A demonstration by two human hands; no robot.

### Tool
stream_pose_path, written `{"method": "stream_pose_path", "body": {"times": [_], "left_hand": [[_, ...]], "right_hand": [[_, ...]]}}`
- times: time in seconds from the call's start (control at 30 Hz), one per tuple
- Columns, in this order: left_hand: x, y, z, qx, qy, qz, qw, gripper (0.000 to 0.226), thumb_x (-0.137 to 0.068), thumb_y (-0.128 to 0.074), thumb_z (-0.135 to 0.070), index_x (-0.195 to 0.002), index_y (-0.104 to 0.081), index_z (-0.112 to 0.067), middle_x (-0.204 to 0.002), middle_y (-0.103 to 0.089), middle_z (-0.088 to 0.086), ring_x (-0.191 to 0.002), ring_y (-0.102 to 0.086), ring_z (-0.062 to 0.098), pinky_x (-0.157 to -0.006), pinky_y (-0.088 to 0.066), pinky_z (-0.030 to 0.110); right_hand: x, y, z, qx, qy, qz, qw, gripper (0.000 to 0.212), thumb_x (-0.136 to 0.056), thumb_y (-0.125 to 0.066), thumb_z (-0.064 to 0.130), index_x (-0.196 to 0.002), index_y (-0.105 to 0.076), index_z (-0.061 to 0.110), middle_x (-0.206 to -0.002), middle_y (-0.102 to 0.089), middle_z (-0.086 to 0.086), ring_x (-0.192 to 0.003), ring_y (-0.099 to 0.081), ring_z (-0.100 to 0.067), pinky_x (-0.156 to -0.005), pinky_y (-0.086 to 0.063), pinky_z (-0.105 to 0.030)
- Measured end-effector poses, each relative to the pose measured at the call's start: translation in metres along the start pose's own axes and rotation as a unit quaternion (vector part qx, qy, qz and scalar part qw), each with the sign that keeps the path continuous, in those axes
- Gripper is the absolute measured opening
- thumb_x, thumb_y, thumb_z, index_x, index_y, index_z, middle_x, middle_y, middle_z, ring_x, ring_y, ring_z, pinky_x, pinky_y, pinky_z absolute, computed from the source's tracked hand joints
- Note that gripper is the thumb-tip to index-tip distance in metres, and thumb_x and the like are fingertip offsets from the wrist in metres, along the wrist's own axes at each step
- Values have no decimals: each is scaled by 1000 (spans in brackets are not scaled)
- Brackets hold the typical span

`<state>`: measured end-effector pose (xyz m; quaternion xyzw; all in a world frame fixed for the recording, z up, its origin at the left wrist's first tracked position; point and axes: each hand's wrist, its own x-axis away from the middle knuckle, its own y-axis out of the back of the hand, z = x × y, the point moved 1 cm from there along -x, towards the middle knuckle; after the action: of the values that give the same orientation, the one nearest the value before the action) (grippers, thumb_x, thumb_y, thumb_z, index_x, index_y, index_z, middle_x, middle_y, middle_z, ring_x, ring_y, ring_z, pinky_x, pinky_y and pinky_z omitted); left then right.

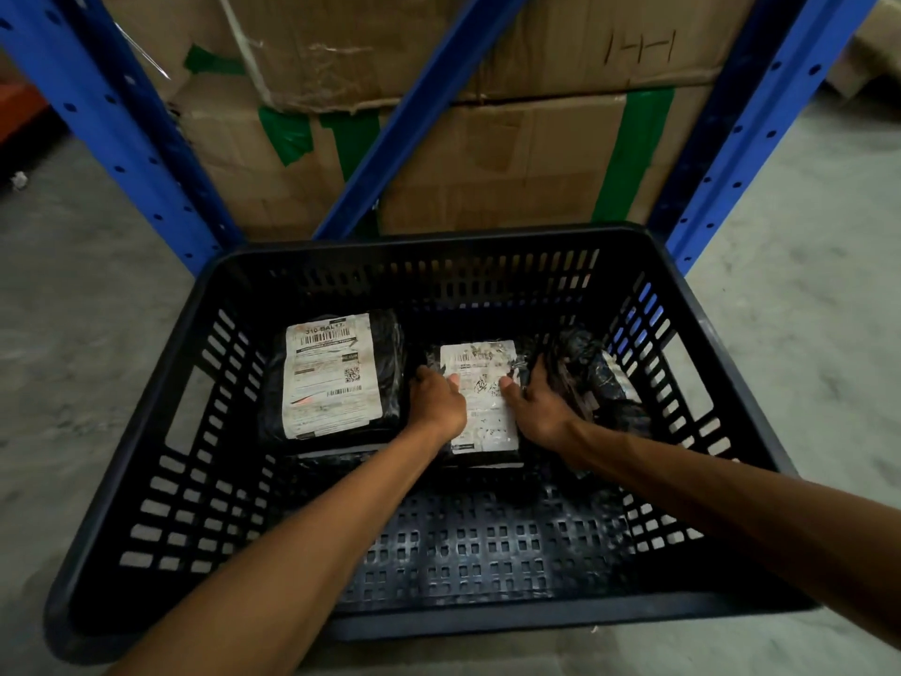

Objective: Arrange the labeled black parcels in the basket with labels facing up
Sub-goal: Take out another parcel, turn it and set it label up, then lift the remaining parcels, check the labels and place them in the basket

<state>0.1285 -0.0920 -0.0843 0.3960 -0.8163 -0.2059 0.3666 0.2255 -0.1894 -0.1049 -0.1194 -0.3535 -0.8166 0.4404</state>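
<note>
A black slotted basket [205, 505] stands on the floor in front of me. Inside it, at the left, lies a large black parcel [390, 373] with its white label facing up. In the middle sits a smaller black parcel [480, 363], label up. My left hand [436, 402] grips its left edge and my right hand [534, 407] grips its right edge, thumbs on the label. A third black parcel [599, 378] leans crumpled against the right wall, its label mostly turned away.
Blue metal rack uprights [112, 119] and a diagonal brace rise just behind the basket, with taped cardboard boxes [512, 158] stacked between them. Grey concrete floor [73, 334] surrounds the basket. The basket's near half shows bare perforated bottom.
</note>
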Motion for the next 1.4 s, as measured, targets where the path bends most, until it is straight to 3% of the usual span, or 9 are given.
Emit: {"method": "stream_pose_path", "body": {"times": [0.13,0.27,0.4,0.53,0.8,0.97,1.1,1.23,1.4], "left_hand": [[4,0,-3,34,-12,-33,999,64,-103,-42,-11,-156,-7,-7,-157,-31,16,-140,-38,28,-100,-38,24],[9,8,-16,72,-42,-61,995,68,-97,-47,-3,-156,-15,-15,-155,-37,12,-136,-43,30,-103,-48,37],[16,11,-53,82,-146,-89,982,52,-94,-46,-7,-144,-42,-18,-144,-49,9,-128,-51,27,-99,-46,32],[16,-9,-77,145,-94,61,983,32,-93,-42,-10,-116,-63,-14,-125,-63,17,-101,-65,30,-82,-57,36],[-9,-36,-96,178,-1,163,970,54,-98,-43,-30,-145,-37,-5,-139,-51,22,-95,-70,37,-80,-61,38],[-12,-42,-104,157,-10,219,963,44,-97,-45,-29,-134,-46,-5,-107,-62,22,-86,-68,38,-65,-61,36],[-14,-42,-105,172,-12,209,963,33,-96,-47,-23,-121,-53,-2,-80,-62,17,-68,-64,29,-59,-59,31],[-12,-40,-101,208,-17,213,955,23,-96,-45,-18,-112,-55,-4,-80,-59,15,-69,-62,27,-72,-59,38],[1,-22,-102,273,1,221,936,20,-98,-46,-21,-108,-55,-7,-81,-59,17,-68,-62,32,-71,-58,42]], "right_hand": [[8,6,27,90,-37,-72,993,65,-104,-43,34,-155,-18,1,-145,-51,-25,-130,-52,-36,-101,-43,-32],[37,33,68,279,54,-57,957,20,-93,-54,13,-99,-66,-3,-110,-71,-20,-95,-67,-31,-64,-49,-27],[71,83,92,351,143,-161,911,20,-81,-56,11,-91,-71,3,-96,-73,-21,-89,-70,-39,-63,-45,-29],[85,115,80,413,126,-197,880,19,-82,-58,14,-88,-68,-1,-96,-73,-24,-91,-71,-41,-62,-45,-33],[75,104,48,439,115,-152,878,26,-86,-62,25,-77,-66,0,-93,-73,-23,-89,-71,-39,-60,-43,-31],[63,88,37,497,130,-166,842,23,-94,-58,24,-107,-68,7,-100,-74,-13,-92,-72,-32,-63,-45,-31],[55,80,29,567,118,-162,799,25,-97,-52,18,-117,-64,9,-109,-73,-12,-103,-68,-33,-92,-49,-39],[57,77,30,540,86,-173,819,32,-92,-60,23,-122,-61,11,-114,-69,-15,-112,-60,-36,-76,-50,-34],[80,81,41,499,121,-221,829,34,-85,-66,33,-110,-62,11,-107,-66,-11,-92,-68,-29,-61,-39,-30]]}}
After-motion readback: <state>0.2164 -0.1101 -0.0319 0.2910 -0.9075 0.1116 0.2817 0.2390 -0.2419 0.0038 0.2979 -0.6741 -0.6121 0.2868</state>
